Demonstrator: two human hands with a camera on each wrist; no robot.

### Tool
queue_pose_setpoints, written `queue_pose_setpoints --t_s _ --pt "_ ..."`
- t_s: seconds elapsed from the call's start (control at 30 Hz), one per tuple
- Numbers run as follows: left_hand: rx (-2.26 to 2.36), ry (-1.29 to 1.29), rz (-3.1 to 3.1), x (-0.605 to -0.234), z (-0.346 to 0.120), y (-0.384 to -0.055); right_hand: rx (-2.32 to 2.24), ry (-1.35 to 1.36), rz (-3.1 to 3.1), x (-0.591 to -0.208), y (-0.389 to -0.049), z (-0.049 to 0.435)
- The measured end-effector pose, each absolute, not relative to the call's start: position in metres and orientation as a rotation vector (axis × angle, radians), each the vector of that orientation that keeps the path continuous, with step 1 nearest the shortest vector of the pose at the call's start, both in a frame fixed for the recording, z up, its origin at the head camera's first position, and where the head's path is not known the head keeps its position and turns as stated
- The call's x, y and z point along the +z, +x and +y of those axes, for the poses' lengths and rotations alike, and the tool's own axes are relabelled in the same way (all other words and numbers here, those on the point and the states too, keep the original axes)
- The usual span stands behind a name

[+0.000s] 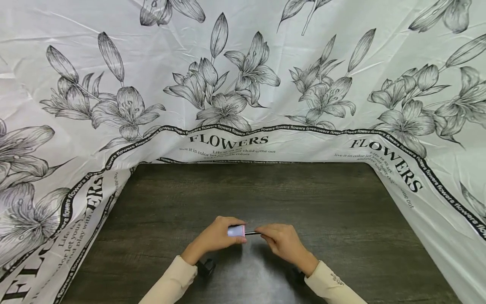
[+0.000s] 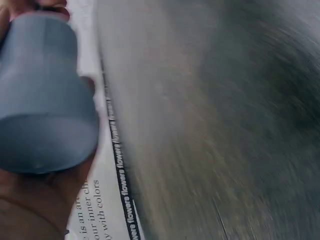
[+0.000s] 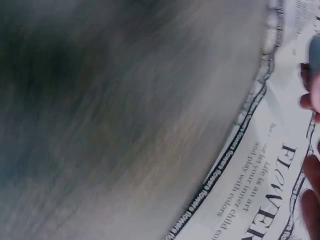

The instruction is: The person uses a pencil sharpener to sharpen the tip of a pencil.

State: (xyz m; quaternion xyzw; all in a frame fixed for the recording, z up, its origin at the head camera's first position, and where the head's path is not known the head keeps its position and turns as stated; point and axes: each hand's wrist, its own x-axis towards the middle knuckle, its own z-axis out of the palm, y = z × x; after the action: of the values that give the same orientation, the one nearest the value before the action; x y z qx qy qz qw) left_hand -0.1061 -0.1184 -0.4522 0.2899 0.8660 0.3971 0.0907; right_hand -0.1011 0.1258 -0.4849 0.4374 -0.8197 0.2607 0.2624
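My left hand (image 1: 214, 235) grips a small lavender container-like object (image 1: 236, 231) with a pink edge facing right. In the left wrist view the same object (image 2: 45, 85) looks grey-blue, rounded and wider at its near end. My right hand (image 1: 284, 241) pinches a thin dark stick (image 1: 252, 233), perhaps a pencil or pen. The stick's left end meets the pink edge; whether it goes inside cannot be told. In the right wrist view only a few fingers (image 3: 312, 187) and a sliver of the grey-blue object (image 3: 315, 55) appear at the right border.
Both hands are held over a dark wood-grain table (image 1: 250, 190). White cloth (image 1: 311, 147) with black flower drawings and lettering hangs around its back and sides. Dark wrist straps (image 1: 206, 267) sit by the cream sleeves (image 1: 171, 280). Both wrist views are partly blurred.
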Motion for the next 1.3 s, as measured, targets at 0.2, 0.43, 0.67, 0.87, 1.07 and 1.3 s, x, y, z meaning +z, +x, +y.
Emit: queue_pose_setpoints --t_s 0.2,0.43,0.67,0.87,1.07,1.3 --pt "1.313 0.804 2.283 -0.446 -0.124 -0.116 0.491 1.222 -1.936 -0.482 -0.104 0.123" --pt "1.249 0.853 2.396 -0.444 -0.113 -0.111 0.707 1.293 -2.015 -0.483 -0.104 0.129" --pt "0.694 1.417 2.944 -0.456 -0.1 -0.095 1.406 1.239 -2.508 -0.485 -0.102 0.139" --pt "0.351 1.932 3.25 -0.475 -0.101 -0.095 1.986 1.001 -2.823 -0.467 -0.112 0.141" --pt "0.295 2.022 3.362 -0.481 -0.102 -0.099 2.101 0.95 -2.829 -0.467 -0.115 0.138" --pt "0.519 1.838 3.407 -0.482 -0.116 -0.103 1.918 0.847 -2.837 -0.47 -0.115 0.147"
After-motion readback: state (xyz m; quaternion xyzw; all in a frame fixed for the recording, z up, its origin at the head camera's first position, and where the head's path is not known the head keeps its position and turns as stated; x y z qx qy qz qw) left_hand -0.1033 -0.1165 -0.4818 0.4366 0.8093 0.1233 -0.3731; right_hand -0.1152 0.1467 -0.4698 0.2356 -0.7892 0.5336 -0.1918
